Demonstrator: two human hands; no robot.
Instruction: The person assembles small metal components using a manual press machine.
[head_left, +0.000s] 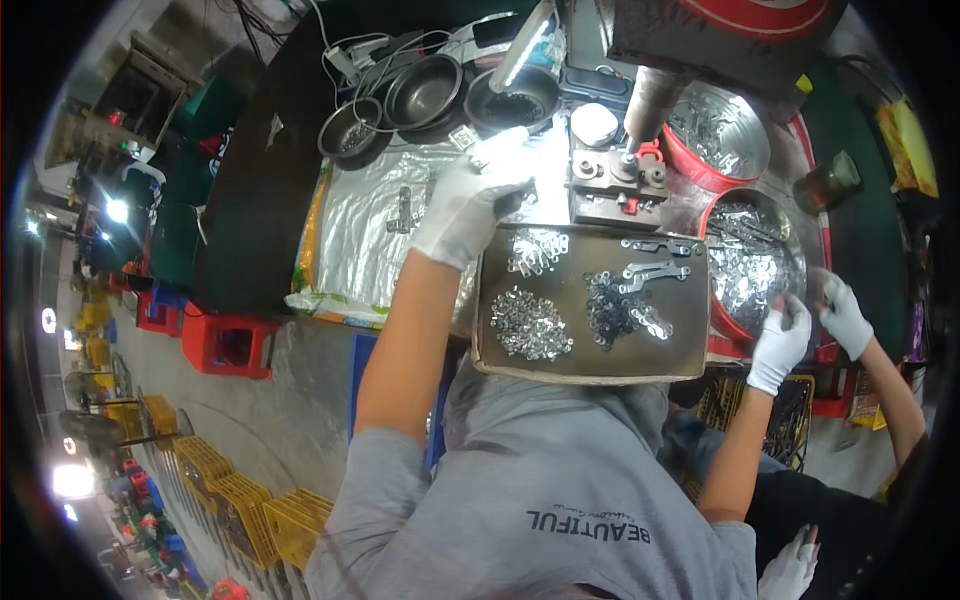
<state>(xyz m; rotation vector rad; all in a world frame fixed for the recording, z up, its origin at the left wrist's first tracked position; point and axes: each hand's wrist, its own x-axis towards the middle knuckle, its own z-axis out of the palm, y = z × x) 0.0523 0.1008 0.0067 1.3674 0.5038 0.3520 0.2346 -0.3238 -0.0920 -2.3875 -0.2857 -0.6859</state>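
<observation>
My left hand (462,212), in a white glove, is raised beside the press die (618,185), with its fingers curled inward. Glare washes out the fingertips, and what they hold cannot be made out. A small metal bracket (463,137) shows just above that hand. At the near rim of a red-edged bowl (728,322) heaped with flat metal parts (745,245), my gloved right hand (782,342) has its fingers bent but apart, with nothing visible between them. In front of my body is a shallow tray (590,370) bearing small metal pieces (530,325), dark clips (608,310) and long levers (655,272).
Another person's gloved hand (843,312) is close to my right hand; a further gloved hand (792,568) is lower down. A second red bowl (690,172) stands behind. Dark bowls (423,92) line the back. Silver foil (360,235) covers the left bench; the press head (720,45) overhangs.
</observation>
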